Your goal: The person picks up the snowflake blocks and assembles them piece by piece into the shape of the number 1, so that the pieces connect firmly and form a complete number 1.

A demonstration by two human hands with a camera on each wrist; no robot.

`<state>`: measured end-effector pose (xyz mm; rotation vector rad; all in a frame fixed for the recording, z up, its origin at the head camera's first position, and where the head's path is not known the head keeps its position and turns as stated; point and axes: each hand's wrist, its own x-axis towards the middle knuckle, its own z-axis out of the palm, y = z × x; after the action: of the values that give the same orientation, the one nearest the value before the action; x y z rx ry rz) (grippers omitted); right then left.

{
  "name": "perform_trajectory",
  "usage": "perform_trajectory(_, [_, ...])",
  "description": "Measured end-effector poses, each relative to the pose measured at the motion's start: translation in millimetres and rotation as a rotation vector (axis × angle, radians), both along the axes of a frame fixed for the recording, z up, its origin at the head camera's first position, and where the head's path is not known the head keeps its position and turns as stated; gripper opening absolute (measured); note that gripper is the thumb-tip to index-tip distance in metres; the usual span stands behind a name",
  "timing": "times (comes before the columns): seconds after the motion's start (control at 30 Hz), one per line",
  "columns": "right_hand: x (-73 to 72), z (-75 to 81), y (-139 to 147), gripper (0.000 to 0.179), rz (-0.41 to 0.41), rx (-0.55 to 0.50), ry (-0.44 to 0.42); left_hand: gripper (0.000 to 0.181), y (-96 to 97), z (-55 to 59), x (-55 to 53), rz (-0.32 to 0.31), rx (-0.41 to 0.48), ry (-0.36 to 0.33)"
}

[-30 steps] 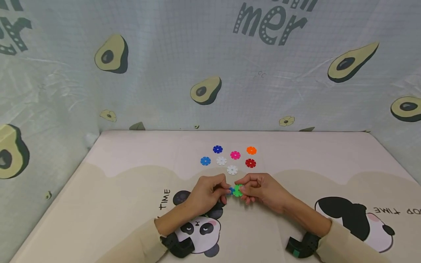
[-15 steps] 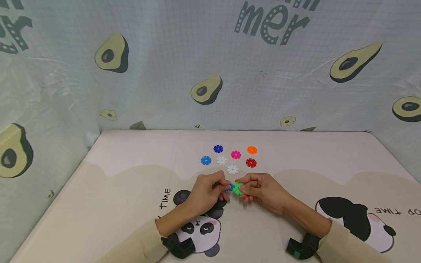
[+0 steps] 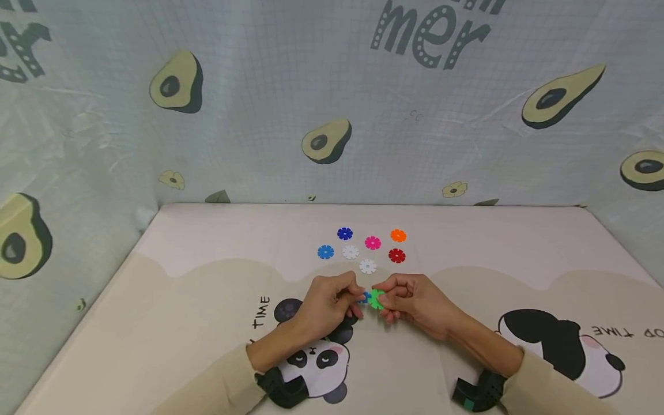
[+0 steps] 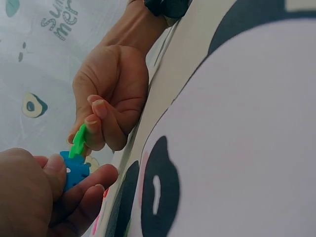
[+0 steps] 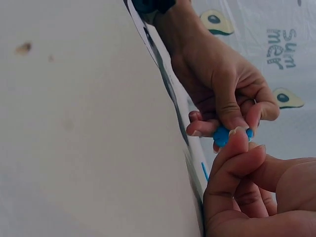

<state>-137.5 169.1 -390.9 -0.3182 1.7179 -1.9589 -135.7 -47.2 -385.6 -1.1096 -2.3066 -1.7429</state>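
Over the middle of the table, my left hand (image 3: 329, 302) pinches a blue notched plastic disc (image 4: 75, 174) between thumb and fingers. Facing it, my right hand (image 3: 417, 300) pinches a green notched disc (image 3: 376, 299). The two discs meet at their edges, and in the left wrist view the green one stands at an angle to the blue. How deep their notches interlock cannot be told. Fingers cover part of both discs. In the right wrist view only the blue disc shows clearly; the right fingers hide the green one.
Beyond the hands lie several similar flat discs: dark blue (image 3: 344, 233), light blue (image 3: 325, 252), pink (image 3: 372, 242), orange (image 3: 398, 235), red (image 3: 396, 255) and two white, the nearer white disc (image 3: 368, 266) closest to the fingers. A patterned curtain (image 3: 249, 115) rises behind the table.
Both hands keep their pinches on the blue and green discs, which stay in contact with only slight shifts. The discs on the table have not moved.
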Motion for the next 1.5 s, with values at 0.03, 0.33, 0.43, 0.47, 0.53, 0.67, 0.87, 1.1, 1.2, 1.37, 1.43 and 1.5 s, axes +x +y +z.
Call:
perform_trajectory(0.03, [0.3, 0.7, -0.3, 0.033, -0.002, 0.002, -0.001, 0.017, 0.3, -4.6, -2.0, 0.002, -0.006, -0.001])
perform_trajectory(0.33, [1.3, 2.2, -2.3, 0.035, -0.019, 0.021, -0.011, 0.013, 0.2, -8.7, -2.6, 0.022, -0.016, -0.024])
perform_trajectory(0.43, [0.5, 2.5, -2.2, 0.036, -0.022, 0.033, -0.020, 0.010, -0.3, -7.0, -0.7, 0.062, -0.032, -0.063])
perform_trajectory(0.47, [0.2, 2.7, -2.1, 0.037, -0.020, 0.039, -0.020, 0.009, -0.4, -6.7, -0.2, 0.078, -0.040, -0.070])
perform_trajectory(0.53, [-0.6, 3.2, -1.7, 0.039, -0.016, 0.048, -0.026, 0.008, -0.7, -7.0, 0.0, 0.114, -0.053, -0.071])
perform_trajectory(0.67, [-2.1, 4.9, -0.1, 0.042, 0.005, 0.043, -0.053, 0.006, -3.3, -7.2, 0.1, 0.178, -0.081, -0.037])
perform_trajectory(0.87, [-3.5, 8.1, 1.9, 0.046, 0.021, 0.034, -0.061, 0.012, -9.8, -5.7, -0.1, 0.197, -0.095, -0.032])
perform_trajectory(1.1, [-4.2, 9.9, -2.2, 0.046, 0.006, 0.049, -0.071, 0.026, -12.3, -3.0, 1.9, 0.173, -0.112, -0.096])
perform_trajectory(1.2, [-4.5, 9.4, -4.6, 0.045, -0.003, 0.058, -0.070, 0.028, -11.8, -3.1, 1.9, 0.174, -0.110, -0.116])
perform_trajectory(1.37, [-5.3, 7.4, -8.1, 0.043, -0.015, 0.060, -0.060, 0.028, -11.1, -4.0, 1.4, 0.173, -0.102, -0.129])
perform_trajectory(1.43, [-5.5, 7.0, -9.5, 0.042, -0.019, 0.057, -0.051, 0.027, -11.3, -4.1, 1.7, 0.180, -0.100, -0.129])
perform_trajectory(1.5, [-5.6, 6.7, -10.8, 0.040, -0.022, 0.052, -0.045, 0.027, -11.8, -3.9, 2.5, 0.188, -0.099, -0.130])
